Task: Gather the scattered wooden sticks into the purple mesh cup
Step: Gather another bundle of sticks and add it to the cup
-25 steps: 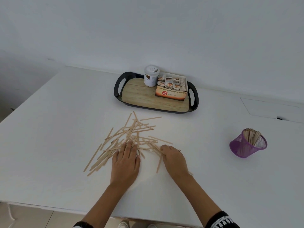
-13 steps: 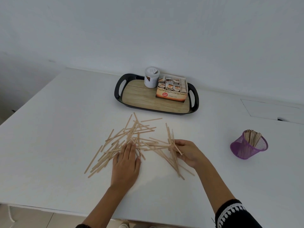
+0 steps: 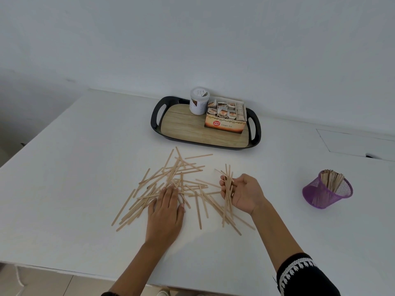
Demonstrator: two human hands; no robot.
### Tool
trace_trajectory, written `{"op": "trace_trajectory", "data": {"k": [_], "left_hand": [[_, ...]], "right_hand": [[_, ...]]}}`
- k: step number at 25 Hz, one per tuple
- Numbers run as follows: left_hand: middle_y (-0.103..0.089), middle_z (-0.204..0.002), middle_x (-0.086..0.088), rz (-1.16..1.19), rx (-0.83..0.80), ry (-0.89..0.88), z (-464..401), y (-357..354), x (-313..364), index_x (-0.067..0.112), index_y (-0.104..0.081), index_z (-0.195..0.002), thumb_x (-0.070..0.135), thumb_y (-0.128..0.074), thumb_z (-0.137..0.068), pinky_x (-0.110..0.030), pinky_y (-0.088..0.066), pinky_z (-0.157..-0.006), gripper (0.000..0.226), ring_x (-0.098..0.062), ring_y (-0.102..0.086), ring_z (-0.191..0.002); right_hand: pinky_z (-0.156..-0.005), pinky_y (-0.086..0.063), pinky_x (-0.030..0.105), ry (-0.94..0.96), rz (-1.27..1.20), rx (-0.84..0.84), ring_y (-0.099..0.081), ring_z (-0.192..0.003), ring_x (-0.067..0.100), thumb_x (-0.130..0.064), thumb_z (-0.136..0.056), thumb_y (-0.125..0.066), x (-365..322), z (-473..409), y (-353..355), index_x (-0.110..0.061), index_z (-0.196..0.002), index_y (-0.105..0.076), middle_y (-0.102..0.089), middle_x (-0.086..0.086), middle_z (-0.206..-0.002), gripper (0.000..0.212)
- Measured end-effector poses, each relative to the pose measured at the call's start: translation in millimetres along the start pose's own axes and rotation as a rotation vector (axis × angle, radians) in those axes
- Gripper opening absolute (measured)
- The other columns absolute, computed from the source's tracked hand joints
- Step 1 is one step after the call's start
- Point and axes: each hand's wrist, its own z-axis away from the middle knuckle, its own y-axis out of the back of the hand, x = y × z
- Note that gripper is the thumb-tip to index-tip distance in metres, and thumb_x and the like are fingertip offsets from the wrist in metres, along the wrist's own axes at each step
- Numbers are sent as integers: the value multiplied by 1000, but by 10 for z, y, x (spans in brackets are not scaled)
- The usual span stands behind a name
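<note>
Many thin wooden sticks (image 3: 171, 184) lie scattered in a loose pile on the white table. My left hand (image 3: 166, 212) rests flat, palm down, on the pile's near edge. My right hand (image 3: 241, 195) is turned palm up just right of the pile, fingers curled around a small bunch of sticks (image 3: 228, 184) that stands roughly upright. More sticks lie on the table under and in front of that hand. The purple mesh cup (image 3: 327, 192) sits far right, tilted, with several sticks inside it.
A black tray with a wood-grain floor (image 3: 186, 129) stands behind the pile. It carries a white jar (image 3: 199, 100) and an open tea box (image 3: 225, 118). The table's near edge runs just below my forearms. A wall is close behind the tray.
My right hand has turned palm up and lifted a bunch of sticks off the table, shifting to the right. My left hand stays flat on the pile.
</note>
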Motion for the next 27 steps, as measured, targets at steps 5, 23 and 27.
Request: {"op": "trace_trajectory", "data": {"k": [5,23,27], "left_hand": [[-22,-159,1,-2,-1,2,-4,-10,-2,17,-22,-151,46,-3,-91,-36,-11,-116,69,-15,-12,-147],[-35,-153,-3,17,5,3,6,52,25,13,-38,-145,42,-14,-94,-42,-23,-113,63,-20,-26,-144],[-35,-153,-3,22,7,-2,9,46,21,13,-37,-145,42,-15,-95,-42,-21,-113,62,-20,-26,-144]], "right_hand": [[-48,-45,21,22,118,152,-48,-45,9,-26,-100,-40,-8,-107,-58,-10,-80,-57,-54,0,-57,31],[-43,-17,24,997,464,387,-17,-39,12,-11,-94,-50,-152,-72,-272,-12,-54,-20,-22,-3,-40,50],[-47,-27,27,1110,554,463,-24,-44,20,-14,-87,-51,31,-182,-165,-7,-48,-25,-27,16,-43,47]]}}
